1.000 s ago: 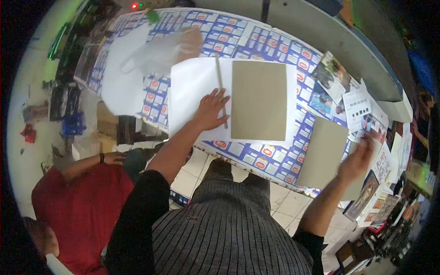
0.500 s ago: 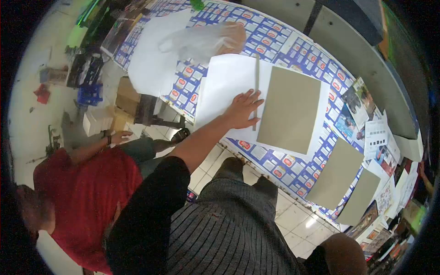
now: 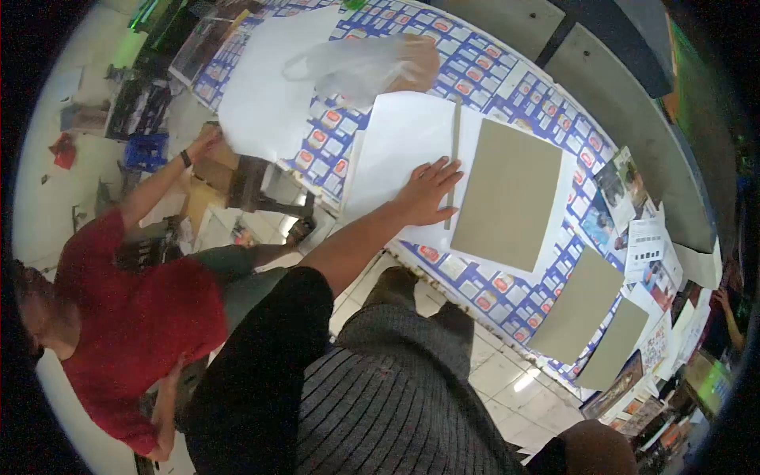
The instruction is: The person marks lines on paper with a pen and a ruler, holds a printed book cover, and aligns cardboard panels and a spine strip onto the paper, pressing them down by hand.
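Note:
My left hand (image 3: pixel 430 190) lies flat on a large white paper sheet (image 3: pixel 388 142), fingers stretched out and slightly apart. Its fingers reach over a narrow grey board strip (image 3: pixel 456 131), which runs along the sheet and is partly covered by them. Just right of the fingertips, a grey cardboard rectangle (image 3: pixel 511 194) rests on the white paper, with a gap between it and the strip. Of my right arm only the upper part shows at the bottom edge; the right hand is out of view.
Two more grey board pieces (image 3: pixel 582 305) (image 3: pixel 613 344) lie to the right, near prints (image 3: pixel 645 241). A plastic bag (image 3: pixel 356 67) and white sheet (image 3: pixel 273 87) are at the far left of the patterned table. A co-worker in a red shirt (image 3: pixel 142 309) sits at left.
The co-worker's arm has risen and reached toward the far-left white sheet, and their body has turned. My left hand stays on the paper and strip; the view has shifted slightly.

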### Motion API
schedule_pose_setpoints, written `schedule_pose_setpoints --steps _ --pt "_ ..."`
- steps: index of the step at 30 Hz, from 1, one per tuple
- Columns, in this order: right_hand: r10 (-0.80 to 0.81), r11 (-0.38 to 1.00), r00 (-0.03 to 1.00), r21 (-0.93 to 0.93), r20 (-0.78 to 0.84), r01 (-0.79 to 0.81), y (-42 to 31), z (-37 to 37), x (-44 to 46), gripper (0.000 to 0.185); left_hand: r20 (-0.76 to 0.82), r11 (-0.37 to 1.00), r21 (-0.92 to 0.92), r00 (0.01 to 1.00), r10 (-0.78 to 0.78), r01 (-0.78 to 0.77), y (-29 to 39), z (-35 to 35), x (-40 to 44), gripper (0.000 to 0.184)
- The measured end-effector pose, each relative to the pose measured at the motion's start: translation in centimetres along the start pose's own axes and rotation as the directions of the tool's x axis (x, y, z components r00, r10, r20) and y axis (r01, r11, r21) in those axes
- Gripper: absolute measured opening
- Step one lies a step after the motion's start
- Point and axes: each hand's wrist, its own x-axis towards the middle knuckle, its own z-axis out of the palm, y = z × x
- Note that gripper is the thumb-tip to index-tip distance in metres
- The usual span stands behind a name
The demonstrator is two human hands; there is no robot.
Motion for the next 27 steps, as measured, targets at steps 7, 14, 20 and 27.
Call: schedule_pose_setpoints --steps 7,14,20,27 --pt "0.123 0.658 0.536 0.335 0.835 -0.674 -17.5 15.1 -13.2 0.058 -0.104 0.998 0.022 0.993 0.063 -0.061 0.2 1.0 -0.7 0.061" --pt "-0.346 0.930 0.186 0.362 0.920 -0.063 -17.6 21.0 -32.4 0.069 -0.044 0.992 0.119 0.997 0.057 -0.051 0.2 0.4 0.3 0.059" --pt "-0.192 0.959 0.265 0.238 0.945 -0.156 -13.1 21.5 -31.1 0.064 -0.011 0.998 0.066 1.000 0.020 -0.019 0.2 0.7 -0.4 0.085" --pt "-0.434 0.611 0.437 0.614 0.787 -0.499 -30.0 32.1 -27.0 0.057 -0.104 0.989 0.131 0.993 -0.049 0.063 0.4 1.4 -0.4 0.078"
